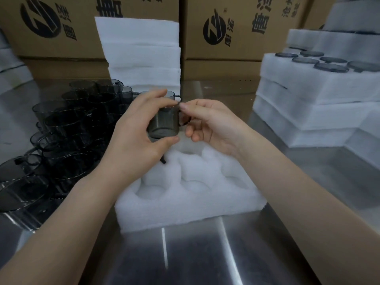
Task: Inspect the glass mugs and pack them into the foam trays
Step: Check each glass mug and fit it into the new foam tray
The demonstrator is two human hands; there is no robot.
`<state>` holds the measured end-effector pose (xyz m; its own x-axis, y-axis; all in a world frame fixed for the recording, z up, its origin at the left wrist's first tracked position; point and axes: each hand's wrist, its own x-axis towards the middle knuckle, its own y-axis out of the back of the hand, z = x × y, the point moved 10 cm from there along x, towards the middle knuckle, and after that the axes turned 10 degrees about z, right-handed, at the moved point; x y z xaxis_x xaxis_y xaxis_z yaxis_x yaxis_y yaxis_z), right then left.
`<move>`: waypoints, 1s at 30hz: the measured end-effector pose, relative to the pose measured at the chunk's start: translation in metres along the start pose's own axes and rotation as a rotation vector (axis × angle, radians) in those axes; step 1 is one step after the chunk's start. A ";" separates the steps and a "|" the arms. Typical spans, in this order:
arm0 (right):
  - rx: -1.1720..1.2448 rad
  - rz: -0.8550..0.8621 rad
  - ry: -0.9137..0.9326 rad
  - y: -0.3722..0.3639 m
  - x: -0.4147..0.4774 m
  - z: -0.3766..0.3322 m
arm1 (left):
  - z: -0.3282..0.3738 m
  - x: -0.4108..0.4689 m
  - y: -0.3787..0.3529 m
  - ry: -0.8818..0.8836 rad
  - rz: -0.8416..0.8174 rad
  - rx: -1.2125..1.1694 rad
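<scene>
A smoky grey glass mug (165, 122) is held up above the white foam tray (191, 204), which lies on the steel table in front of me with several round pockets showing. My left hand (135, 132) grips the mug's body, fingers over the rim and thumb under the base. My right hand (209, 122) pinches the mug's handle at its right side. A dark handle of another mug peeks from a tray pocket under my left palm.
Many dark glass mugs (67, 128) crowd the table's left side. A stack of foam sheets (141, 54) stands behind. Stacked foam trays (314, 95) filled with mugs rise on the right. Cardboard boxes (222, 27) line the back.
</scene>
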<state>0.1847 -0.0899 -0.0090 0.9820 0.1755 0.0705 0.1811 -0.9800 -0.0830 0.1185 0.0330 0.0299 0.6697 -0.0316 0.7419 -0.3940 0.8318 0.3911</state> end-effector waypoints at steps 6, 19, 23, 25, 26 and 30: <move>-0.174 -0.134 -0.053 -0.016 -0.007 0.002 | 0.003 -0.001 0.003 -0.066 0.010 -0.044; 0.046 -0.237 0.041 -0.012 -0.026 -0.007 | -0.005 0.001 0.002 0.000 0.014 -0.110; 0.168 -0.313 0.119 -0.012 -0.031 -0.014 | -0.009 -0.002 -0.002 0.157 -0.022 -0.368; 0.194 -0.325 0.141 -0.013 -0.032 -0.016 | -0.009 -0.002 -0.004 0.181 -0.030 -0.421; 0.195 -0.326 0.149 -0.013 -0.032 -0.017 | -0.008 -0.002 -0.005 0.186 -0.032 -0.443; 0.106 -0.230 0.166 -0.009 -0.026 -0.014 | -0.011 -0.002 -0.007 0.204 -0.037 -0.476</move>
<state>0.1564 -0.0872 0.0035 0.8936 0.3656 0.2605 0.4112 -0.8994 -0.1483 0.1271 0.0334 0.0197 0.8058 0.0040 0.5922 -0.0699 0.9936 0.0883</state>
